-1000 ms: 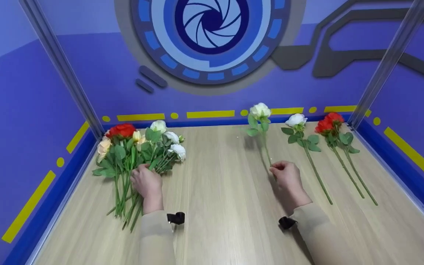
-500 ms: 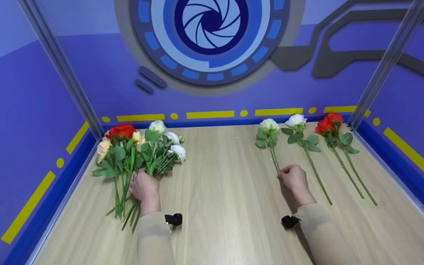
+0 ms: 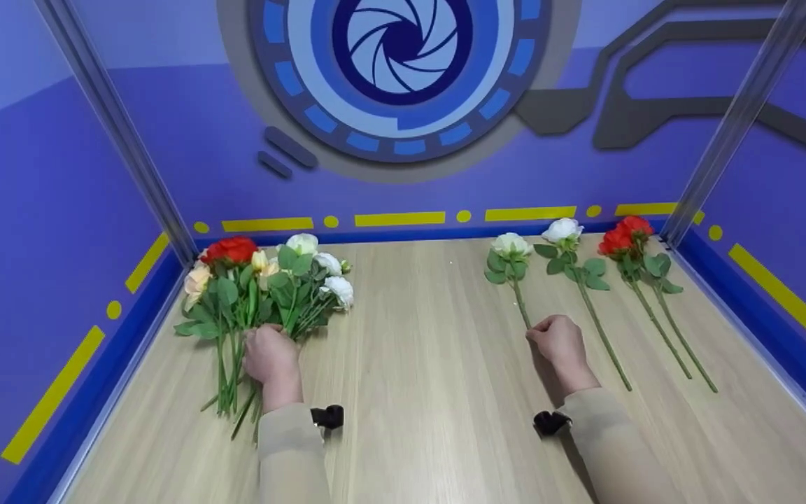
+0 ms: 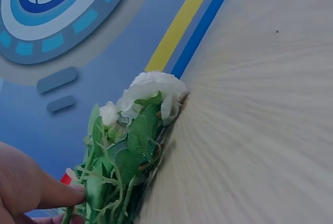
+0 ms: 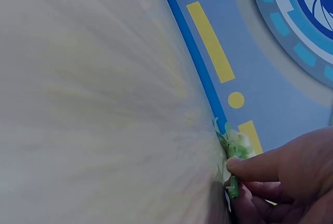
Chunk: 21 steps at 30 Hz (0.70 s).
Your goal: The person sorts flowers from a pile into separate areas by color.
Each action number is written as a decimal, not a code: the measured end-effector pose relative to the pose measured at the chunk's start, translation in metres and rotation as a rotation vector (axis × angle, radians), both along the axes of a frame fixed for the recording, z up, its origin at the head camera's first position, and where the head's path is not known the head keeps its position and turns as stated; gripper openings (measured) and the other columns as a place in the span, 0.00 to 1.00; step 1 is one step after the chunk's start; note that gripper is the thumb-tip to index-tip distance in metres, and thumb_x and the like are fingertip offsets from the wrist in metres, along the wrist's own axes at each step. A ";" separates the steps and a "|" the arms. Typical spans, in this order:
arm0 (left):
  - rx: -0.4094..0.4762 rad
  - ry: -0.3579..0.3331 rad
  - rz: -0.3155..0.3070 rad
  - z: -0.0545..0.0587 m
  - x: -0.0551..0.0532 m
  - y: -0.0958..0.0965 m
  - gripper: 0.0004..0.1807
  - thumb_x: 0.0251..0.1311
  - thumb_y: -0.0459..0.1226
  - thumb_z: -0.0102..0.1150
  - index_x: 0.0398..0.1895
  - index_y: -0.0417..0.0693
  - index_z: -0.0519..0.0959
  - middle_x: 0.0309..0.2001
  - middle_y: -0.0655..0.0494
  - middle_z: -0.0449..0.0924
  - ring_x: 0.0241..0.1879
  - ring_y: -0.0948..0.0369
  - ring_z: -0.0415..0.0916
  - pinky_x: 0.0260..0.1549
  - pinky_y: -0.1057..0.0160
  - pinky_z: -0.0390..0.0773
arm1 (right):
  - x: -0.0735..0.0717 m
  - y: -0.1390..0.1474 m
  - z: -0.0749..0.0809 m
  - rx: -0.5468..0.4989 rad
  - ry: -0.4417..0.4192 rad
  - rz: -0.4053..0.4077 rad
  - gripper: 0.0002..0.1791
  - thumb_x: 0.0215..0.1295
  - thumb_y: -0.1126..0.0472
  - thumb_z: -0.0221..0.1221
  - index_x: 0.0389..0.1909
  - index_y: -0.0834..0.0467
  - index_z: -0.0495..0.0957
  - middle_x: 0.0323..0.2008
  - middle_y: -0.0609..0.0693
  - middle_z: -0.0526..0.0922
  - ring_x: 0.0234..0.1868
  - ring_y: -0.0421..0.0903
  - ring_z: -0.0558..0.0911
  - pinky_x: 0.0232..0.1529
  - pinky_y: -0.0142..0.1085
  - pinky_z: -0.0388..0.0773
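Observation:
On the right side of the table, my right hand (image 3: 558, 344) pinches the lower stem of a cream-white artificial rose (image 3: 512, 245). That rose lies with its bloom toward the back wall, its stem end hidden by the fingers. At the left, my left hand (image 3: 271, 355) reaches into a bunch of artificial flowers (image 3: 228, 290) and pinches a green stem (image 4: 68, 213) between thumb and fingers. White blooms (image 4: 153, 94) and leaves stand just beyond those fingers in the left wrist view. The bunch mixes red, peach, yellow and white blooms, stems pointing toward me.
Right of the held rose lie a white rose (image 3: 562, 231) and two red flowers (image 3: 627, 235), spread in a row. A purple-blue back wall (image 3: 403, 189) and side walls enclose the wooden table (image 3: 417, 364).
My right hand has moved slightly right and lowered the cream-white rose onto the table beside the other white one. My left hand has shifted a little left within the bunch.

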<state>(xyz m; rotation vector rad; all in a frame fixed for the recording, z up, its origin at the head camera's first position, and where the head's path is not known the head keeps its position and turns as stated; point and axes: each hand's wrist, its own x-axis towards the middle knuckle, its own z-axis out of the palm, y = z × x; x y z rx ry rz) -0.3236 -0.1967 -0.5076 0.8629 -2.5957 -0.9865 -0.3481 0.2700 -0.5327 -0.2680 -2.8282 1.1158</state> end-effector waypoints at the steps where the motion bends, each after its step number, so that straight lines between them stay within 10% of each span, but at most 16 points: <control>1: -0.003 -0.008 -0.001 0.002 0.001 0.000 0.15 0.74 0.34 0.52 0.55 0.43 0.84 0.68 0.34 0.73 0.60 0.38 0.77 0.61 0.37 0.73 | 0.000 0.000 0.000 0.003 0.001 0.001 0.09 0.65 0.62 0.65 0.34 0.66 0.86 0.33 0.60 0.88 0.32 0.51 0.84 0.30 0.36 0.76; 21: 0.055 0.087 -0.016 0.026 0.010 0.003 0.12 0.73 0.39 0.59 0.51 0.44 0.86 0.51 0.42 0.88 0.48 0.42 0.84 0.48 0.41 0.79 | 0.000 -0.002 0.001 0.046 -0.005 0.002 0.13 0.67 0.57 0.63 0.32 0.65 0.84 0.28 0.57 0.87 0.33 0.54 0.84 0.38 0.46 0.80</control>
